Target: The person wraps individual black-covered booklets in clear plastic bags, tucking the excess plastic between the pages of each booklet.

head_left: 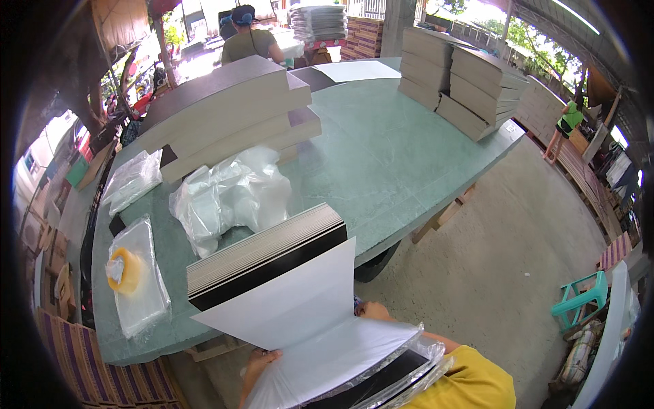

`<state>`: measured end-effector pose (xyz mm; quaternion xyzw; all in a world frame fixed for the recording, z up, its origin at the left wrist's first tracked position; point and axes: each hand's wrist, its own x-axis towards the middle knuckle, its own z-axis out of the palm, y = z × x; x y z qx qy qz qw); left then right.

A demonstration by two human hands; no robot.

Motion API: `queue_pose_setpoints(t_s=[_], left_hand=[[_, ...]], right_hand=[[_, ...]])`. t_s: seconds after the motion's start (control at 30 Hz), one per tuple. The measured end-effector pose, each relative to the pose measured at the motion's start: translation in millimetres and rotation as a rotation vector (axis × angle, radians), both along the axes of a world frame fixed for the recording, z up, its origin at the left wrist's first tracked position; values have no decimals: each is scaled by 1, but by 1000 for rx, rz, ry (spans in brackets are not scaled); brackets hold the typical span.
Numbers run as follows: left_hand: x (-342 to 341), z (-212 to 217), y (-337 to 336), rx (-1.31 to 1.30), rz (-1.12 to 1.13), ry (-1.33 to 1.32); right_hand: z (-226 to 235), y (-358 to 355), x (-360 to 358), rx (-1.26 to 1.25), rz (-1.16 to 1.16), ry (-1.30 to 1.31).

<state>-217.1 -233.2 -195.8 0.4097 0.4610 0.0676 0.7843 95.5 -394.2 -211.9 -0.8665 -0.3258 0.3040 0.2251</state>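
Our left hand pinches the white sheet, bent in front of the bench's black-sided stack. Probably light, floppy, crease-prone; we'd hold opposite edges. Right hand is by its right edge; grip unclear.

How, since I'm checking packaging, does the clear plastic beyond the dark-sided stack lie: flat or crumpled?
Crumpled: the clear plastic is bunched into creased folds on the table.

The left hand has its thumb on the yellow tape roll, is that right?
Not quite: the head view shows the left hand with its thumb on the white sheet. The tape roll lies apart, on clear plastic.
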Motion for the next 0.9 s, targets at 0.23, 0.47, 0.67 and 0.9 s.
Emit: queue_pose_setpoints(t_s=[0.23, 0.47, 0.67, 0.9], left_hand=[[-8, 25, 15, 815, -445, 495], [-7, 244, 9, 854, -296, -194], [71, 136, -31, 676, -969, -101], [88, 126, -22, 992, -746, -16]], right_hand=[[78, -2, 52, 391, 254, -63], [222, -3, 45, 768, 968, 1420], [114, 19, -26, 74, 1164, 839], [126, 52, -13, -340, 1153, 489]])
